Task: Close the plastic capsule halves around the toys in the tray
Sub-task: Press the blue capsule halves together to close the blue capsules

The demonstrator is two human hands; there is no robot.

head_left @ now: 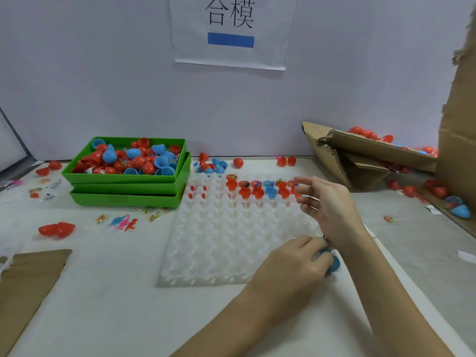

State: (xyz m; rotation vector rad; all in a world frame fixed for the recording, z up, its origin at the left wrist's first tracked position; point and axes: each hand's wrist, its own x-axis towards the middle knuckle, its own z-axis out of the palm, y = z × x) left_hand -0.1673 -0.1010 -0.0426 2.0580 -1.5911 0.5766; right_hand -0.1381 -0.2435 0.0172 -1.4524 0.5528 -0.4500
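A translucent white tray [221, 243] with many round cells lies in the middle of the table. Several red and blue open capsule halves [257, 189] with small toys inside sit in its far rows. My left hand [296, 258] grips a blue capsule [333, 262] at the tray's near right corner. My right hand [324, 202] hovers over the tray's far right, fingers loosely spread and reaching toward the filled halves; it holds nothing that I can see.
Stacked green bins [128, 184] full of red and blue capsule halves stand left of the tray. Loose capsules [56, 229] and small toys [123, 222] lie on the left. A torn cardboard box [360, 155] with capsules stands at the right. A cardboard sheet [25, 284] lies near left.
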